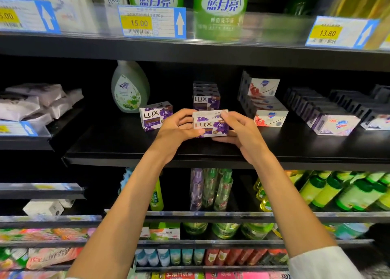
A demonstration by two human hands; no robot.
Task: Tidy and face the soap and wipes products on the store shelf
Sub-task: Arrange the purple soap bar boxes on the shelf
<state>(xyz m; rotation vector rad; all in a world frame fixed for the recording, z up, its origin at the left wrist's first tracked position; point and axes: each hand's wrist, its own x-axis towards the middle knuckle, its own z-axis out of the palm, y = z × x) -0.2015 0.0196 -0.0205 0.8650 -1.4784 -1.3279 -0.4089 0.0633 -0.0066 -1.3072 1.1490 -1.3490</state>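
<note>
A person stands at a dark store shelf (118, 146) of soaps and hand wash, both bare arms reaching in to the middle tier. The left hand (179, 127) and the right hand (238, 131) together hold one purple-and-white Lux soap box (211, 123) just above the shelf board, near its front edge. Each grip is curled round an end of the box, thumbs under and fingers over the top, with the printed face turned outward.

To do this step well, by the look of it, the box should go down square to the shelf edge, label forward, in line with the Lux stack (206, 97) standing just behind it. The loose Lux box (155, 115) to the left sits skewed and probably wants turning to match. Setting the held box down flat rather than dropping it should keep the stack behind from toppling.

Far left on the same tier lies a slumped heap of pale wipes packs (35, 101), still untidy. A green hand-wash bottle (129, 86) stands upright behind the skewed box. To the right, white Safeguard boxes (266, 101) are stacked, the top one slightly askew, and farther right run rows of dark-sided boxes (329, 114) reaching back into the shelf. Above, two large green bottles (219, 2) stand behind yellow price tags (139, 23). Lower tiers hold green and yellow bottles, blurred.
</note>
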